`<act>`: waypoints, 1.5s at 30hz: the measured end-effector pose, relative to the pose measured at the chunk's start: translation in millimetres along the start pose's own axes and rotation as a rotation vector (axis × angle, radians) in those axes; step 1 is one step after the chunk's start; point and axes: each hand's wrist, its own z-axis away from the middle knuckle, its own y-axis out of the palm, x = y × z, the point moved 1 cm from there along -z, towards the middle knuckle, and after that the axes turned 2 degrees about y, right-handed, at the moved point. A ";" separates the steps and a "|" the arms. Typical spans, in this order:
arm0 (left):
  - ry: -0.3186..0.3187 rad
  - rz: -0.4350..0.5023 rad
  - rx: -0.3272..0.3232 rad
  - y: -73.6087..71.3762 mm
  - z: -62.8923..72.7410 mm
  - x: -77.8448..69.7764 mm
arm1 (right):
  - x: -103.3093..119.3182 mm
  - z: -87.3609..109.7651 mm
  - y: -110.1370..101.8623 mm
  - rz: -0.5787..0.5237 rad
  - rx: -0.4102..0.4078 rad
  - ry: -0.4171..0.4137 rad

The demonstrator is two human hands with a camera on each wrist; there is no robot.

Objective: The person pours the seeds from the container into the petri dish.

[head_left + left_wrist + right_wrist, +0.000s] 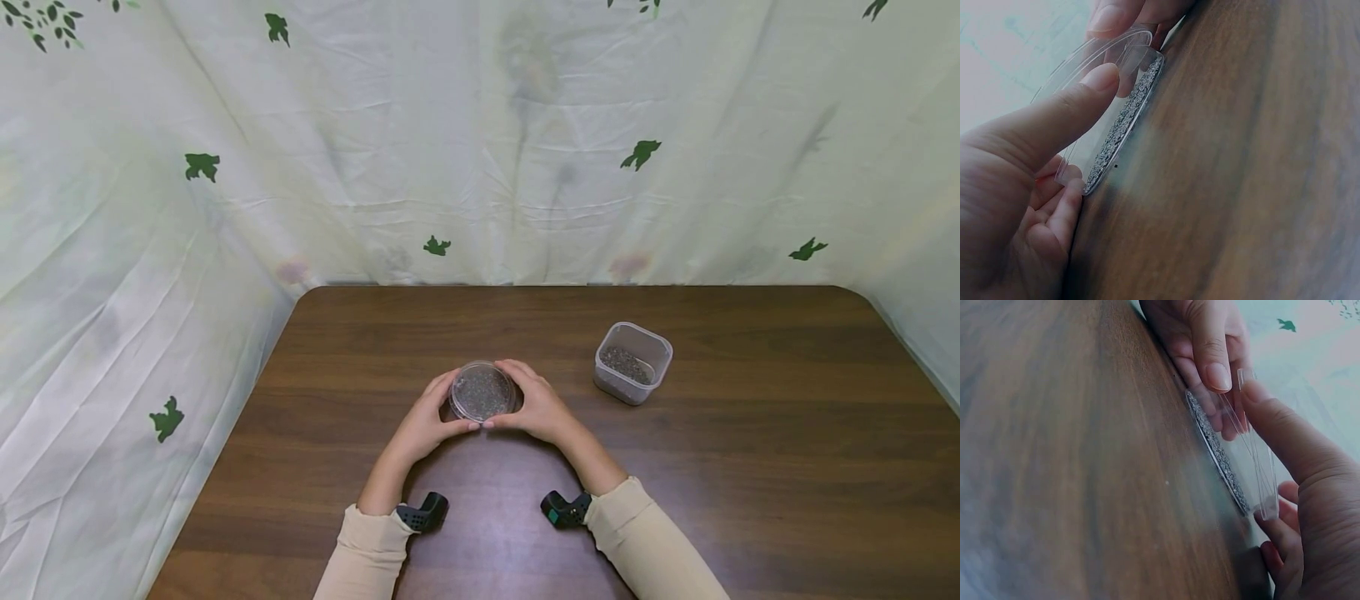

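A clear round petri dish (482, 406) stands on the table in the head view. Dark grey granules (1124, 125) lie in a thin layer over its bottom. Its transparent lid (1260, 462) sits on top at a slant. My left hand (426, 425) holds the dish from the left, thumb at the near rim and fingers round the side. From the other side my right hand (542, 408) holds it too, its thumb on the lid's edge in the right wrist view. Both thumb tips come close together at the near side.
To the right and farther back stands a square translucent plastic tub (633, 364) with similar granules in its bottom. The wooden table (787, 467) reaches back to a pale curtain (480, 150) with green bird shapes. A tiny dark speck lies beside the dish.
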 end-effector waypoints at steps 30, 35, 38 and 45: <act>-0.068 0.043 0.011 0.3 0.5 1.5 | -0.1 -1.0 0.7 0.067 0.012 -0.039; -0.071 0.059 0.013 0.0 0.9 0.9 | 0.3 -1.2 0.7 0.078 0.013 -0.047; -0.072 0.057 0.016 0.0 0.9 0.7 | 0.6 -1.0 0.7 0.084 0.008 -0.063; -0.091 0.025 0.027 -1.0 1.4 0.7 | -1.1 -0.9 2.3 0.110 0.008 -0.078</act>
